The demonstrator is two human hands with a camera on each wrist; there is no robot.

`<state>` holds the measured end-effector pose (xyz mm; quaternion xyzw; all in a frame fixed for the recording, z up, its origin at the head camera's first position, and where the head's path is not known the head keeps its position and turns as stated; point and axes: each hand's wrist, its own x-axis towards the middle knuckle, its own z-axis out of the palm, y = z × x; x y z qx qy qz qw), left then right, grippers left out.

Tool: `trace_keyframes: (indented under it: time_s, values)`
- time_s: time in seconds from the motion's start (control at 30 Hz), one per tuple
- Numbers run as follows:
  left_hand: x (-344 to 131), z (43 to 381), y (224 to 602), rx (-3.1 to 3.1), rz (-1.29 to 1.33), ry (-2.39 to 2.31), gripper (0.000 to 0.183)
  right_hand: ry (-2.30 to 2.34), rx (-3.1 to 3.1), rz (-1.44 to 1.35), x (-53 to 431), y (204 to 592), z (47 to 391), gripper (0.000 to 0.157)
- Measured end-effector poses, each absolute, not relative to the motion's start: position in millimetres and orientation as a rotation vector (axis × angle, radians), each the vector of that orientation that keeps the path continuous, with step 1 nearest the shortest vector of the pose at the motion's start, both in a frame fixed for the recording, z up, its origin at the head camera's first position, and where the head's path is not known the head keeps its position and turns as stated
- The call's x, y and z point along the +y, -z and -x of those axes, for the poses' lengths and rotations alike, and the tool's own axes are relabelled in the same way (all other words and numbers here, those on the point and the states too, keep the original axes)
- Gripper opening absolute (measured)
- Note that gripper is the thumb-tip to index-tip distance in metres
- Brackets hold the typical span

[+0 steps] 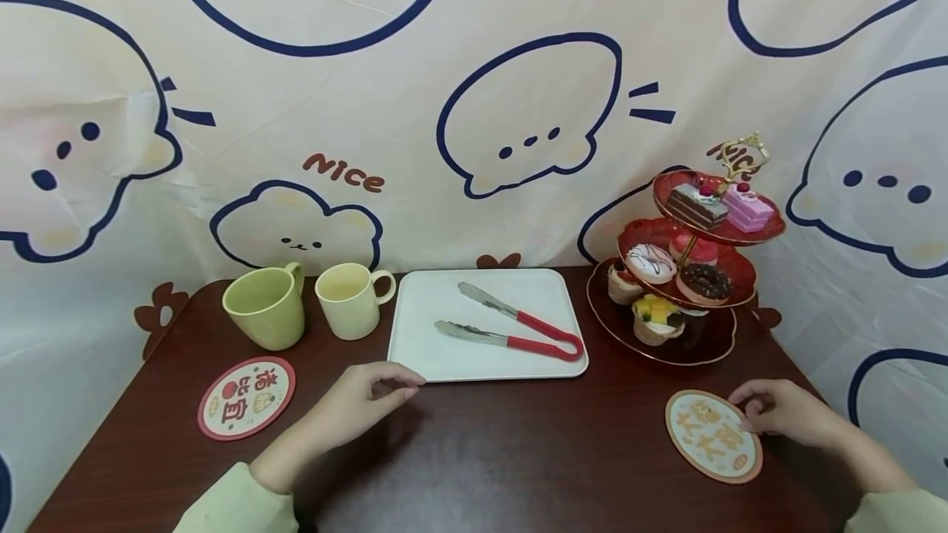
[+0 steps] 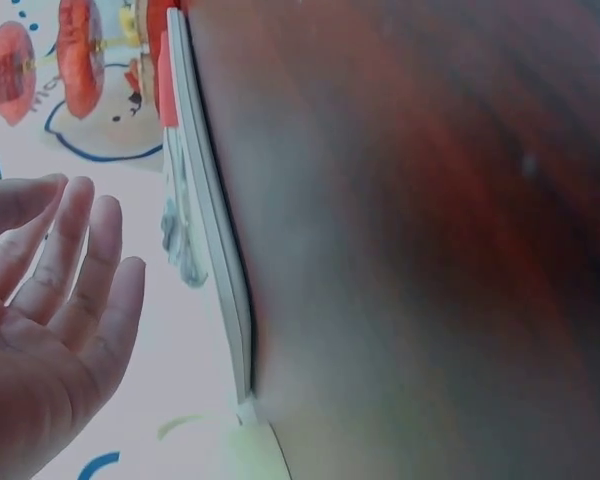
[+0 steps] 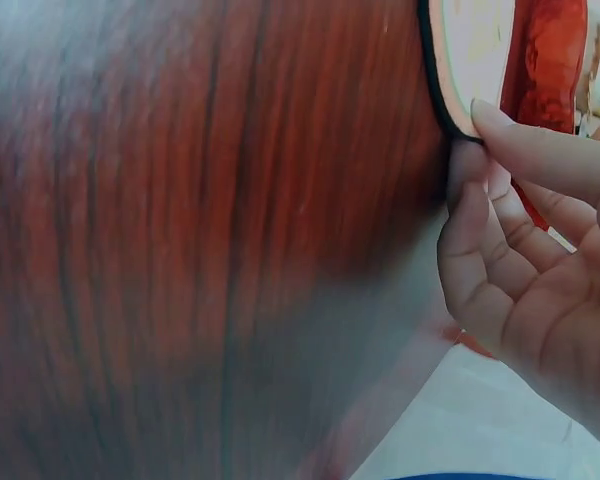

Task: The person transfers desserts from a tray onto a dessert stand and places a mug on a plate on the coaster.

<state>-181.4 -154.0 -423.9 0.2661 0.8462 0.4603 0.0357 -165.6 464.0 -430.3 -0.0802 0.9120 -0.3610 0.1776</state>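
Observation:
On the right side of the table, my right hand point(image 1: 796, 414) pinches the edge of a round coaster point(image 1: 704, 437) with orange lettering. The right wrist view shows the thumb on top of the coaster point(image 3: 470, 60) and the index finger beneath its dark rim. My left hand point(image 1: 354, 405) holds nothing; its fingers are loosely bent near the front left corner of a white tray point(image 1: 415, 311). From the left wrist, that hand point(image 2: 55, 320) appears with fingers spread apart. Red-handled tongs point(image 1: 544, 345) lie on the tray with their arms apart.
A green mug point(image 1: 270, 311) and a cream mug point(image 1: 350, 303) stand left of the tray. A red-rimmed coaster point(image 1: 215, 414) lies before them. At the back right rises a red tiered stand point(image 1: 741, 286) with cakes, donuts and tarts. A printed cloth point(image 1: 415, 212) hangs behind the table.

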Motion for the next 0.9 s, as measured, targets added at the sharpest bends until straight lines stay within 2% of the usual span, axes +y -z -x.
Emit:
trace_keyframes:
  time_s: [0.23,0.47,0.67,0.9]
  values:
    - [-165.2,185.9,421.9,2.672,-0.755,-1.488,0.015,0.965,2.67,0.223,477.2,431.5,163.2,0.021]
    - [-176.3,189.8,422.6,2.844,-0.58,-1.556,0.016,0.895,2.728,0.171,482.9,429.9,160.5,0.021]
    - [-187.8,196.6,423.3,2.906,-0.352,-1.702,0.021,0.857,2.769,0.142,486.7,428.4,157.8,0.02]
    - [-196.5,205.4,425.4,2.763,0.008,-1.946,0.04,0.812,2.806,0.093,493.6,427.3,155.5,0.02]
